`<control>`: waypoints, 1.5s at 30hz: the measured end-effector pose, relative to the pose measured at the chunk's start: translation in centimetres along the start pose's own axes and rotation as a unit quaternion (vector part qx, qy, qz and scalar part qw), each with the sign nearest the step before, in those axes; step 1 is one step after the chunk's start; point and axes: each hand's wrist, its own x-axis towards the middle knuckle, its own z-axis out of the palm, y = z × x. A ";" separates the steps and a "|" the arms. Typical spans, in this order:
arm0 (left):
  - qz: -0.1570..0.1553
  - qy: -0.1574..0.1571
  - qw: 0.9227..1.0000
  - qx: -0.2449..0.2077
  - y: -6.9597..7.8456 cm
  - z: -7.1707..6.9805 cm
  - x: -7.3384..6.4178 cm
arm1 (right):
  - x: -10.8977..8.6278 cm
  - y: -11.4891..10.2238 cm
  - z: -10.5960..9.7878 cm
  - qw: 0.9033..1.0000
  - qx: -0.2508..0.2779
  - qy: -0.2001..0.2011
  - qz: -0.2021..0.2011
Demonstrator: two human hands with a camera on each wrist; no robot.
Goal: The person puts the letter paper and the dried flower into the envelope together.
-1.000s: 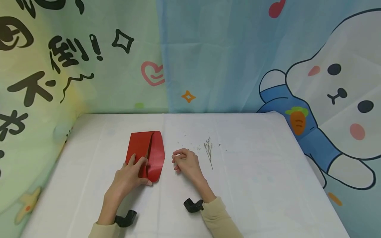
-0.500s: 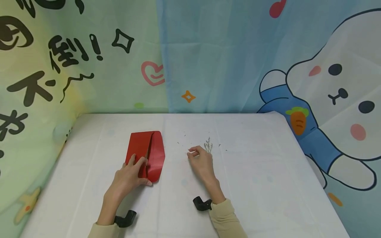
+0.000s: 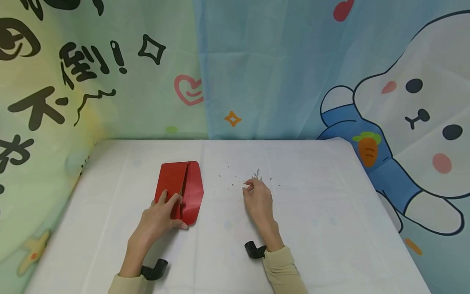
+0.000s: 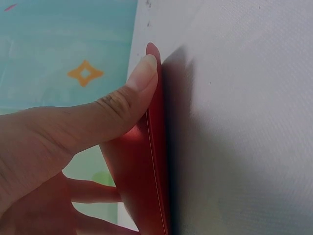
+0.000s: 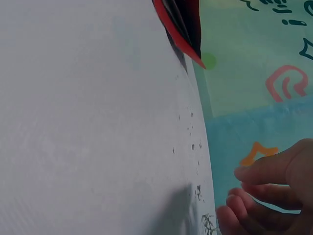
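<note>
A red envelope (image 3: 169,177) lies on the white-covered table with its flap (image 3: 194,192) spread to the right and its mouth slightly parted. My left hand (image 3: 158,216) holds it, fingers over the top panel and thumb at the near edge. In the left wrist view the thumb presses on the red paper (image 4: 134,166). To the right, my right hand (image 3: 259,206) hovers over a small dried flower sprig (image 3: 257,174), hiding its stem in the head view. Its fingers are loosely bent, and nothing shows between them in the right wrist view, where the sprig (image 5: 208,224) lies just below them.
Several dry crumbs (image 3: 232,184) are scattered on the white tablecloth (image 3: 323,245) between the envelope and the sprig and beyond. A printed cloth backdrop (image 3: 257,81) rises behind the table's far edge. A black wrist camera (image 3: 254,250) sits on each forearm.
My right hand has moved right, from beside the envelope to over the sprig, covering its stem. The left hand and the envelope stay where they were.
</note>
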 end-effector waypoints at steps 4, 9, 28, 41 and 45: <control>0.000 0.001 1.000 0.000 0.0 0.0 0.0 | 0.1 0.3 -0.3 1.000 -0.023 0.014 -0.001; 0.000 0.000 1.000 0.000 0.0 -0.1 0.0 | 0.3 0.6 -0.8 0.999 -0.040 0.005 0.024; -0.004 -0.005 1.000 0.000 0.0 -0.1 0.0 | 0.7 1.5 -0.8 0.991 -0.085 -0.029 0.102; -0.007 -0.011 1.000 -0.001 -0.3 0.2 0.3 | 0.9 1.6 -0.8 0.991 -0.061 -0.041 0.108; -0.005 -0.009 1.000 -0.002 -0.3 0.1 0.3 | 1.0 1.6 -0.9 0.992 -0.042 -0.037 0.111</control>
